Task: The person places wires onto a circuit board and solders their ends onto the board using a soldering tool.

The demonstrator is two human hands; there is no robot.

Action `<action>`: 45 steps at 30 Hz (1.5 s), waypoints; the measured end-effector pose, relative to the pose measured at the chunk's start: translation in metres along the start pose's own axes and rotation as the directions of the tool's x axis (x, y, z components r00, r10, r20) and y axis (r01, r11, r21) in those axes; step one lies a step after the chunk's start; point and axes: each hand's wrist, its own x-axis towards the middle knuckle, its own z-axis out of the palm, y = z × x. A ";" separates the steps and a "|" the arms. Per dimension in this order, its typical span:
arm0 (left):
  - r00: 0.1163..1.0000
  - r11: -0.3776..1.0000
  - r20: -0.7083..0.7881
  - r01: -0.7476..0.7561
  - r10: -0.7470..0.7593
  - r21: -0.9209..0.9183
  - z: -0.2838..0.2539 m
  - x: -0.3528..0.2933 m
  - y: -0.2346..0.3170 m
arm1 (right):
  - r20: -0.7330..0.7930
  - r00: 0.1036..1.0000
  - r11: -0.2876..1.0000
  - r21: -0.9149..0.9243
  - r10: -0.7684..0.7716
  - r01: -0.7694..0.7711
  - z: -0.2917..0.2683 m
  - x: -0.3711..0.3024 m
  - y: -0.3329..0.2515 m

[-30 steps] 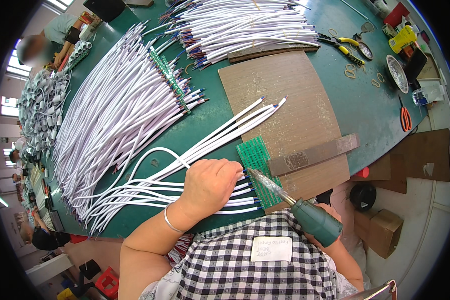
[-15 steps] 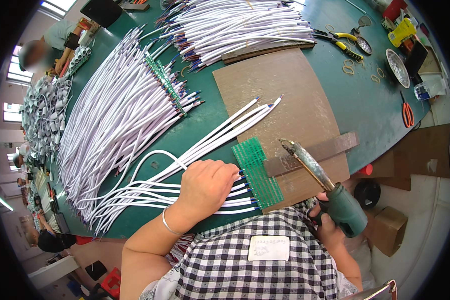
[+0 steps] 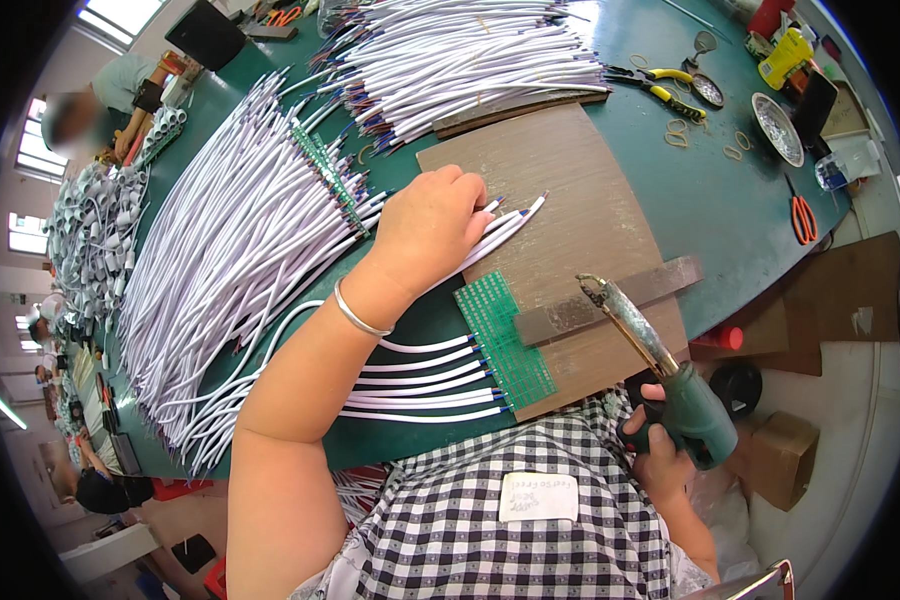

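My left hand (image 3: 432, 225) is closed over the ends of several loose white cables (image 3: 510, 228), with fingertips pinched at one cable whose tip shows beside the thumb; the exact grip is partly hidden. In my right hand (image 3: 660, 445) is a soldering gun (image 3: 695, 415) with a green handle, its metal tip pointing up and left, above the board. The green circuit board panel (image 3: 503, 345) lies at the near edge of a brown board (image 3: 590, 190). White cables (image 3: 425, 385) meet its left edge. A flat bar (image 3: 560, 318) lies across its right side.
A large bundle of white cables (image 3: 205, 240) covers the left of the green table (image 3: 735, 230); another pile (image 3: 460, 70) lies at the back. Yellow-handled pliers (image 3: 675, 100), a metal bowl (image 3: 777, 130) and orange-handled scissors (image 3: 803, 215) are to the right. A person (image 3: 120, 100) sits far left.
My left hand has moved up and away from the cables at the panel's edge to the loose cable ends. The soldering gun stays in my right hand, nearly unmoved. The view has shifted slightly.
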 end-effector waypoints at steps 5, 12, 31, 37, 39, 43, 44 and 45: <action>0.992 0.967 -0.036 0.108 -0.119 -0.232 -0.007 -0.002 0.002 | -0.027 1.000 0.999 0.048 -0.009 0.010 -0.002 -0.003 0.004; 0.963 0.668 0.270 0.200 0.001 -0.717 -0.041 -0.060 0.016 | -0.052 0.999 0.997 0.080 0.014 -0.010 0.002 0.004 0.006; 0.994 0.982 0.095 -0.035 0.053 -0.185 -0.027 -0.111 0.014 | 0.287 0.952 0.877 -0.479 0.108 0.045 -0.007 0.007 0.006; 0.994 0.988 -0.041 -0.103 0.099 -0.112 -0.014 -0.113 0.013 | 0.328 0.935 0.815 -0.573 0.138 0.080 -0.012 0.003 0.012; 0.989 0.988 -0.087 -0.126 0.118 -0.093 -0.010 -0.113 0.012 | 0.344 0.929 0.795 -0.597 0.140 0.101 -0.015 0.001 0.011; 0.981 0.983 -0.144 -0.145 0.128 -0.111 -0.006 -0.113 0.011 | 0.376 0.917 0.809 -0.576 0.131 0.121 -0.014 0.006 0.008; 0.983 0.984 -0.127 -0.144 0.131 -0.101 -0.006 -0.113 0.011 | 0.386 0.912 0.793 -0.595 0.135 0.134 -0.013 0.008 0.007; 0.980 0.984 -0.147 -0.150 0.134 -0.101 -0.005 -0.112 0.012 | 0.411 0.908 0.796 -0.576 0.084 0.187 -0.010 0.009 0.005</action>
